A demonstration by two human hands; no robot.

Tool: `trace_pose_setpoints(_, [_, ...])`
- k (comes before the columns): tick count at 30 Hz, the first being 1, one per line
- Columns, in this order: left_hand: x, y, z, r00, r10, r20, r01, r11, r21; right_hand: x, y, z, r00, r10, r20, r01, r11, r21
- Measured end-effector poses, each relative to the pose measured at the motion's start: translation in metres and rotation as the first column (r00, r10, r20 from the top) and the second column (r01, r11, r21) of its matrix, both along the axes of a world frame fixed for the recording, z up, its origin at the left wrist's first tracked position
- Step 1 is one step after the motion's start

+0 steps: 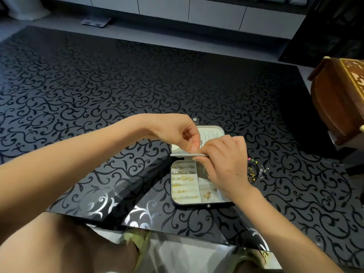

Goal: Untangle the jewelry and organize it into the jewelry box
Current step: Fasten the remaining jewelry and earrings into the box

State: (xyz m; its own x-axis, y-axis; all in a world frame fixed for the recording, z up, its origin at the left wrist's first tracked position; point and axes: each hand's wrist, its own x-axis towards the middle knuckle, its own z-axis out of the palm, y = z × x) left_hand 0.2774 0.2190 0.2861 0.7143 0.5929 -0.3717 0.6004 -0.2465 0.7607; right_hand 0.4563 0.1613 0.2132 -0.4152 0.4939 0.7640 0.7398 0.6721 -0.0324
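Note:
A small cream-lined jewelry box [175,200] lies open on the black patterned table [98,85]. Its lower tray holds several gold and silver earrings and rings [184,178] in compartments. My left hand [177,133] pinches a small silver piece [201,143] over the lid section [211,133]. My right hand [224,164] grips the thin middle flap [181,155] of the box and meets the left fingertips. A loose heap of jewelry [255,171], gold, silver and coloured, lies on the table right of the box.
A carved wooden chest [338,99] stands at the right edge of the table. White cabinets [197,10] run along the back wall. The near table edge [157,230] sits just above my knees.

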Motion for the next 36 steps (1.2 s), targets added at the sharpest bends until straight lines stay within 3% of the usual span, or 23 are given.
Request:
trace_pose_setpoints(4, [-0.002,-0.005,0.0,0.999,0.015,0.031,-0.013,0.999,-0.044,0.001,0.003,0.003,1.0,0.018,-0.012,-0.018,1.0,-0.007])
trace_pose_setpoints(11, [0.004,-0.009,0.006,0.994,0.014,-0.108,-0.003,0.995,0.103,0.001,0.004,0.004,0.999,0.05,-0.009,-0.05,0.998,-0.025])
trace_pose_setpoints(18, [0.007,-0.009,0.002,0.992,0.011,-0.124,-0.003,0.998,0.068,0.001,0.004,0.004,0.998,0.057,0.0,-0.057,0.998,-0.028])
trace_pose_setpoints(29, [0.005,-0.001,-0.003,0.993,-0.046,-0.105,0.036,0.995,-0.096,0.002,0.002,-0.001,0.996,0.089,-0.025,-0.089,0.996,0.0])
trace_pose_setpoints(36, [-0.001,-0.004,-0.009,1.0,0.014,0.019,-0.009,0.964,-0.267,0.005,-0.003,-0.004,0.993,0.11,-0.037,-0.109,0.994,0.026])
